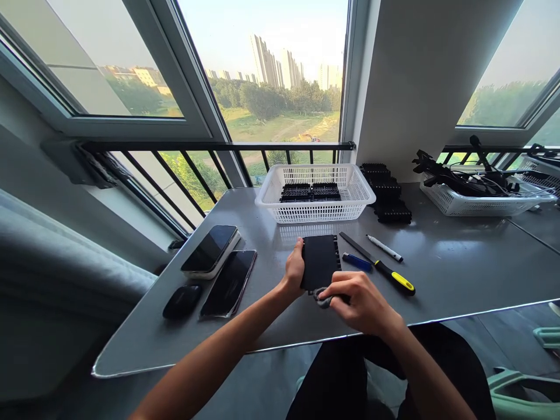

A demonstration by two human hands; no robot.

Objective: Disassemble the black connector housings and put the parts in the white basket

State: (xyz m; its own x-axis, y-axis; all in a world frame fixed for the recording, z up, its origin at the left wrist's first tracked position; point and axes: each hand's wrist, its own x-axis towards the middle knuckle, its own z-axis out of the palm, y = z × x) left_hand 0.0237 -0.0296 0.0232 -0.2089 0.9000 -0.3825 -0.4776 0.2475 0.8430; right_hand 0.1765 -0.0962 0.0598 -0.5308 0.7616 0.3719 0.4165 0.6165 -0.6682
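Note:
A flat black plastic panel [320,261] with a toothed right edge is held above the near part of the table. My left hand [296,267] grips it along its left side, thumb up at the top corner. Pinched in my right hand [356,296] is a crumpled grey cloth [322,298], which is at the panel's lower edge. The fingers of that hand are closed and partly hide the cloth. Just right of the panel lie a blue utility knife [356,262], a file [396,277] with a yellow-and-black handle and a white marker [385,248].
Behind the panel stands a white basket [315,214] with black plastic parts [310,192] inside. Stacked black parts [389,195] sit beside it. A second white basket [481,205] holds dark pieces. Two phones [230,283] and a black mouse-like object [182,301] lie left on the grey table [144,344].

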